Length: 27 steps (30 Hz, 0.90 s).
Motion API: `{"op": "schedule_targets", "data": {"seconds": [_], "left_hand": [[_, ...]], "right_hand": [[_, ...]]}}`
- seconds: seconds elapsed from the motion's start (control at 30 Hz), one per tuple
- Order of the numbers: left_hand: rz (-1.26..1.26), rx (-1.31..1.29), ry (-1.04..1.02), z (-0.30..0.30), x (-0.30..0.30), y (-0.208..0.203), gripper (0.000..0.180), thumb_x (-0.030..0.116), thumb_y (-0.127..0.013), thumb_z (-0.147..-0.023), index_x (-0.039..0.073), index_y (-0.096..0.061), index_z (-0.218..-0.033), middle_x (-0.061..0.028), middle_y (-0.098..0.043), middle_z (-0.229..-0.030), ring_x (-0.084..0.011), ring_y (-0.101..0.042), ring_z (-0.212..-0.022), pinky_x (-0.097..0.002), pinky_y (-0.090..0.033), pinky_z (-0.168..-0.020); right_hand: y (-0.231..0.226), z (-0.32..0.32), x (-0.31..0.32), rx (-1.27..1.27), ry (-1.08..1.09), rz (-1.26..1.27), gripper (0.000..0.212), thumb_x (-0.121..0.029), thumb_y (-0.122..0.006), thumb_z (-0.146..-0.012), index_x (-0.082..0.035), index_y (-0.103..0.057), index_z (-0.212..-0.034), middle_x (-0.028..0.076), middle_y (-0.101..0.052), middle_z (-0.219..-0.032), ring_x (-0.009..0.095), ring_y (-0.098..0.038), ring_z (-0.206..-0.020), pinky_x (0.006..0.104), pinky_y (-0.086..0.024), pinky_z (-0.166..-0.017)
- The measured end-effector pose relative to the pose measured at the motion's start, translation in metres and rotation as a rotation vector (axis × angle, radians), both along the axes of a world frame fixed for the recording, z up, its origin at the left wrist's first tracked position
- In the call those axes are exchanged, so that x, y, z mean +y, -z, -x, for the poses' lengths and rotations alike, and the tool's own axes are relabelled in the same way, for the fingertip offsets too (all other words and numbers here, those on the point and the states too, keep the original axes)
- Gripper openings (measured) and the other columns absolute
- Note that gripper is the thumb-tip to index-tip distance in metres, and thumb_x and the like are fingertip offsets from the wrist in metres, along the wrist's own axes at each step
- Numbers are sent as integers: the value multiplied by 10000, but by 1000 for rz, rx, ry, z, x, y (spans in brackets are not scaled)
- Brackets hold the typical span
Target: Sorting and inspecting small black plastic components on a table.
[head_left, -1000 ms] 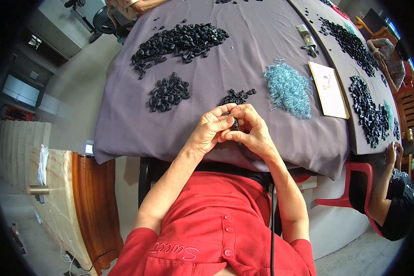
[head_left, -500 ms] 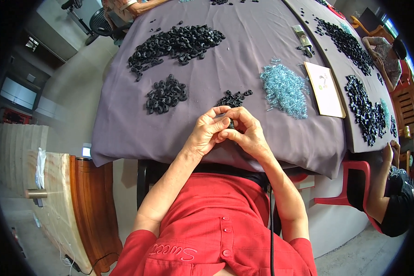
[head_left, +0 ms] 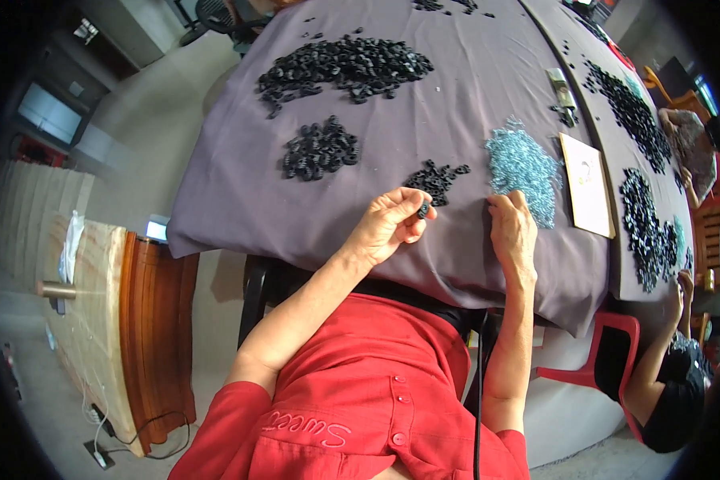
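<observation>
Black part (head_left: 424, 211) aloft, heaped blue coils (head_left: 523, 163)

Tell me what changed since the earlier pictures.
The right hand has let go of the small black part and moved right to the near left edge of the pale-blue coil pile; the left hand keeps hold of the part. The black piles stayed put.

Black piece (head_left: 423, 211) — in left hand (head_left: 390, 224)

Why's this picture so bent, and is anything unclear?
Head view: fisheye lens bends the edges of the cloth and leaves dark corners; also head view: the blue pile blends together, and the black piece in the left hand shows little detail.
</observation>
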State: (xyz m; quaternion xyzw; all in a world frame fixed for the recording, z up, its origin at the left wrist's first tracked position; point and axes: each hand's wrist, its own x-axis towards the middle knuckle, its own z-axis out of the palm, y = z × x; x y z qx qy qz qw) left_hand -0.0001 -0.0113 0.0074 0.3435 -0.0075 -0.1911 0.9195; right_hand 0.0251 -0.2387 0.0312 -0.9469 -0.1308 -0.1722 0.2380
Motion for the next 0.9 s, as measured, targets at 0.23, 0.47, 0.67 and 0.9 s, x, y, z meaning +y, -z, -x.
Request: {"op": "schedule_targets", "data": {"seconds": [0.23, 0.47, 0.67, 0.9], "left_hand": [[-499, -152, -294, 15, 41, -27, 118, 148, -640, -872, 47, -604, -921, -24, -618, -782, -75, -571, -588, -188, -425, -468], [-944, -20, -285, 62, 172, -65, 165, 182, -652, -852, 37, -615, -921, -35, -627, -814, -106, -622, -654, -198, -486, -506], [-1248, 122, -273, 126, 226, -41, 101, 90, -620, -849, 4, -623, -902, -31, -618, -788, -87, -608, -673, -206, -476, -514], [-1594, -13, -293, 150, 238, -6, 152, 46, -643, -782, -9, -629, -924, -121, -648, -907, -240, -628, -861, -354, -488, -781]], "right_hand": [[5, 4, 4, -49, 6, -83, 104, -55, -592, -818, -38, -527, -898, 158, -503, -889, 364, -542, -820, 434, -447, -686], [10, 4, 17, 38, -87, -238, 78, -61, -568, -873, -18, -506, -891, 145, -556, -750, 272, -553, -632, 357, -442, -607], [12, 3, 27, 2, -145, -168, 85, -72, -579, -868, -25, -512, -892, 140, -559, -751, 267, -558, -639, 365, -442, -615], [13, 5, 25, 7, -127, -165, 88, -66, -603, -842, -26, -535, -881, 136, -564, -767, 279, -568, -672, 365, -448, -632]]}}
